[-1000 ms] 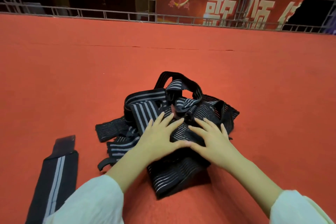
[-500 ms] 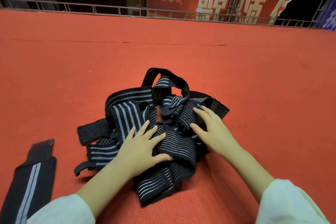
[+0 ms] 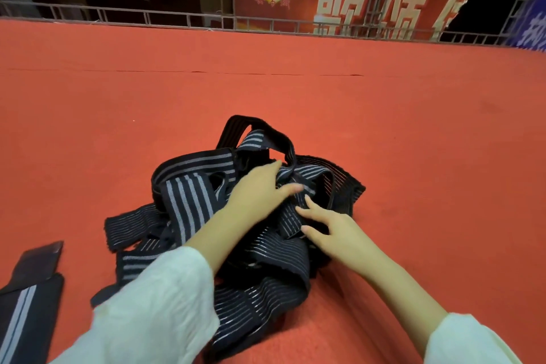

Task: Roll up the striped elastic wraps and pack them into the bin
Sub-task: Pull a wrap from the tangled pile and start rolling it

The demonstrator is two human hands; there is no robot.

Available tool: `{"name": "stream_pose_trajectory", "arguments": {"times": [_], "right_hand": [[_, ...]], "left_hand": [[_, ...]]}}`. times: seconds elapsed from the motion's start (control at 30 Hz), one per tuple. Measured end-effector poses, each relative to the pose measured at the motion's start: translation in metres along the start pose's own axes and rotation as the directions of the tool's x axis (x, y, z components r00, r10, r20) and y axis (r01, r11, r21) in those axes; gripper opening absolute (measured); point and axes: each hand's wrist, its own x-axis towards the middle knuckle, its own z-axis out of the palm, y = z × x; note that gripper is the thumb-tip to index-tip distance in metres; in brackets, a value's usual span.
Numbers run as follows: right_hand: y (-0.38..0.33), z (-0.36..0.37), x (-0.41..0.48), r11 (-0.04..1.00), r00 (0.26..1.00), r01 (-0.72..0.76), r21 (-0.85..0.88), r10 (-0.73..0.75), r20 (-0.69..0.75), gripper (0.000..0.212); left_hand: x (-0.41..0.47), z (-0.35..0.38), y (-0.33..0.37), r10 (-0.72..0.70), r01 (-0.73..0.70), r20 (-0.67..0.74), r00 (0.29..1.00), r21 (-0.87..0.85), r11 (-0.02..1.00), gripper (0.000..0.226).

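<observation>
Two hands lay on the tangled heap of black, grey-striped elastic wraps [image 3: 189, 201]: left hand [image 3: 257, 190], grip hidden, cannot tell; right hand [image 3: 334, 233], at four o'clock, straight-fingered, holding nothing.

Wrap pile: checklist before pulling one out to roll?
1. Left hand grip on a band: cannot tell; fingertips hidden in the pile.
2. Right hand steadying the pile: ok; fingers lie on it.
3. One wrap free of the tangle: not ok; bands loop through each other.
4. Spare wrap, lower left: ok; flat, apart from the pile.
5. Bin in sight: not ok; none in view.
</observation>
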Motion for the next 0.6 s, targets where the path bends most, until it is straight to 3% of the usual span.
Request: {"name": "stream_pose_trajectory", "arguments": {"times": [0.07,0.13,0.2,0.27,0.37,0.47,0.6], "right_hand": [[0.003,-0.003,0.001,0.998,0.999,0.013,0.057,-0.01,-0.048,0.036],[0.005,-0.008,0.004,0.997,0.979,0.071,0.044,-0.061,-0.195,0.029],[0.005,-0.017,0.01,0.993,0.936,0.106,0.043,-0.085,-0.342,0.032],[0.002,-0.025,0.017,0.994,0.916,0.097,0.047,-0.071,-0.396,0.043],[-0.001,-0.028,0.028,1.0,0.942,0.015,-0.005,-0.016,-0.335,0.056],[-0.002,-0.021,0.029,0.997,0.968,-0.06,-0.049,0.046,-0.248,0.043],[-0.003,-0.012,0.017,0.999,0.972,-0.007,-0.035,-0.001,-0.237,0.029]], "left_hand": [[0.006,0.016,0.0,-0.024,0.023,0.011,1.0,0.026,0.999,0.058],[0.007,0.024,-0.004,-0.039,0.042,-0.043,0.998,0.067,0.997,0.046],[0.007,0.024,-0.009,-0.033,0.042,-0.082,0.996,0.102,0.994,0.033],[0.003,0.023,-0.011,-0.018,0.031,-0.108,0.994,0.118,0.993,0.026],[-0.006,0.019,-0.014,0.008,0.013,-0.136,0.991,0.155,0.988,0.021],[-0.017,0.009,-0.026,0.002,0.018,-0.177,0.984,0.11,0.994,0.02],[-0.042,-0.008,-0.041,-0.026,0.01,-0.263,0.965,-0.061,0.998,0.015]]}}
